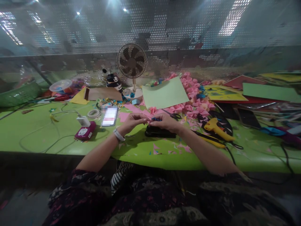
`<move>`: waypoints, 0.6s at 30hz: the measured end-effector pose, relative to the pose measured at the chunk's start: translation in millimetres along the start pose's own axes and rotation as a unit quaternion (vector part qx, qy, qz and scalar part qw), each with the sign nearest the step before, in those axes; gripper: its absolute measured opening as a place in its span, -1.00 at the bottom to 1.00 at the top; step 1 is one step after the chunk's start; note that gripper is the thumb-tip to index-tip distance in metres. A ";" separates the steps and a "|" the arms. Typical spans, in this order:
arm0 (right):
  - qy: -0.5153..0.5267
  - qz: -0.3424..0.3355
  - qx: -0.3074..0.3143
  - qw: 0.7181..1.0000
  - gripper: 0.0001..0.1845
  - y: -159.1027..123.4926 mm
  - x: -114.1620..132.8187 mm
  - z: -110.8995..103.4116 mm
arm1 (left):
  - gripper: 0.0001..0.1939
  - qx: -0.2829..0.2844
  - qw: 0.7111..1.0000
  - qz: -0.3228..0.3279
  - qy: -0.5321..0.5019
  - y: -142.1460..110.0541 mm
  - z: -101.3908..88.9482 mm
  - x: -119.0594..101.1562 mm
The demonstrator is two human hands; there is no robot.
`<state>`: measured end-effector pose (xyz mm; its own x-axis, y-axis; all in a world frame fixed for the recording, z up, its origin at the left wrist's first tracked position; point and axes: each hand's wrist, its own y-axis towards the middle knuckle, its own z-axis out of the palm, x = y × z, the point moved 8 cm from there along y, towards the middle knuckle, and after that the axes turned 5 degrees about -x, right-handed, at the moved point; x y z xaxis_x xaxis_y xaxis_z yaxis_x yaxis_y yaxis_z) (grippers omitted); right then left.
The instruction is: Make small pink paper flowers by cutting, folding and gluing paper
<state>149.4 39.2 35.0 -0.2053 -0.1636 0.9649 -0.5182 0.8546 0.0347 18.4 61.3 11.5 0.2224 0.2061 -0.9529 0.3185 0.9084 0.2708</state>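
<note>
My left hand and my right hand meet over the table, fingers pinched together. Between their fingertips is a small pink paper piece. A bit of dark blue shows at my right fingers; what it belongs to is unclear. Just below the right hand lies a long black object, partly covered by that hand. Pink paper strips lie beyond the left hand. Black-handled scissors rest past the right hand, beside a large heap of folded pink paper flowers.
A pale green sheet leans on the heap, near a fan. On the left are a lit phone, a tape roll and a purple power adapter with cables. A yellow glue gun and yellow cutter lie right.
</note>
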 end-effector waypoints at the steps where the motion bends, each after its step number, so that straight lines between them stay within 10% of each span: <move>1: 0.012 0.011 0.005 1.000 -0.64 -0.1 -1.8 0.1 | -0.72 0.001 1.000 0.001 -0.001 -0.2 0.3 -0.8; 12: 0.061 0.029 0.036 0.997 -0.71 -1.6 -5.9 4.5 | -0.71 0.033 0.999 -0.028 -0.004 0.2 3.3 6.6; 18: 0.144 0.013 -0.095 0.985 -0.68 3.8 -8.1 -9.9 | -0.58 -0.040 0.996 -0.033 -0.078 -1.4 1.2 0.4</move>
<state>157.3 48.6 30.0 0.0417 -0.0167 0.9990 -0.3449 0.9382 0.0301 19.2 59.7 10.8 0.3468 0.0921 -0.9334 0.2635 0.9455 0.1913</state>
